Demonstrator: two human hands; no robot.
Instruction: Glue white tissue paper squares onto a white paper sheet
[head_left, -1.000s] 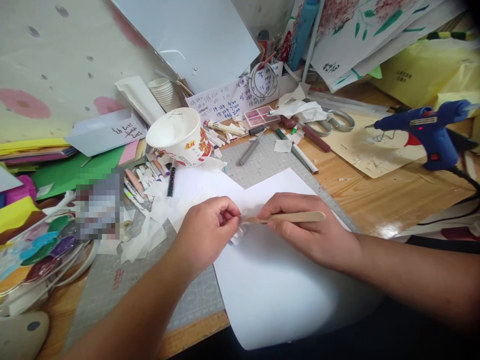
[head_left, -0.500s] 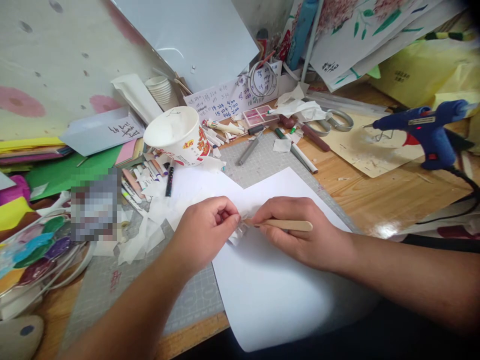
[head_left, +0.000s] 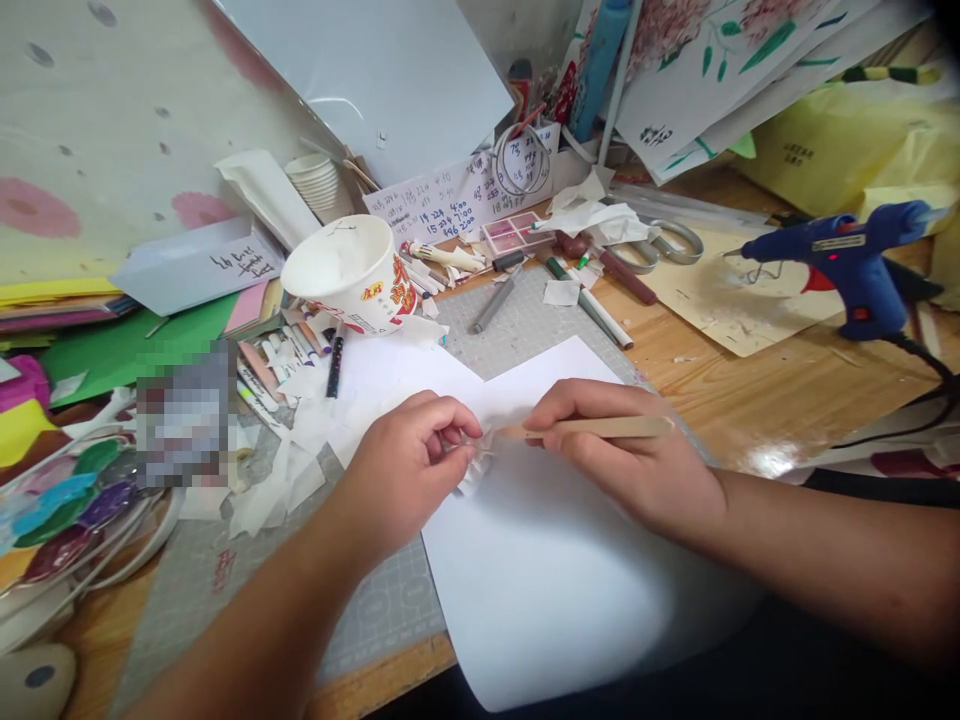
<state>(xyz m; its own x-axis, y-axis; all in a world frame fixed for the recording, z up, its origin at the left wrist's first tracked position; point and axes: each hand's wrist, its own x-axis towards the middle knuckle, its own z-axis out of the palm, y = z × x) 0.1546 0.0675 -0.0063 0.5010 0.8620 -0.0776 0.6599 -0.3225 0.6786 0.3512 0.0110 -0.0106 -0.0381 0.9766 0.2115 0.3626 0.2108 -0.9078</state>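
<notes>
My right hand (head_left: 626,465) grips a flat wooden craft stick (head_left: 619,429) between thumb and fingers, its left end pointing at my left hand. My left hand (head_left: 416,470) is closed in a pinch on a small crumpled whitish piece (head_left: 475,474), possibly thin paper or film; its exact kind is unclear. The stick's left tip reaches this piece, though I cannot tell whether it touches. Both hands are over a white paper sheet (head_left: 547,590), whose near edge curls down over the table edge.
Under the paper lies a grey cutting mat (head_left: 375,610). Behind stands a paper bowl (head_left: 345,275), with markers and torn scraps (head_left: 274,490) around it. At right, a blue hot glue gun (head_left: 855,265) with a cord rests near scissors (head_left: 671,243). A paint palette (head_left: 67,500) sits left.
My right hand has shifted right and drawn the stick away from my left hand, so more of its length shows. My left hand stays nearly in place, keeping its pinch.
</notes>
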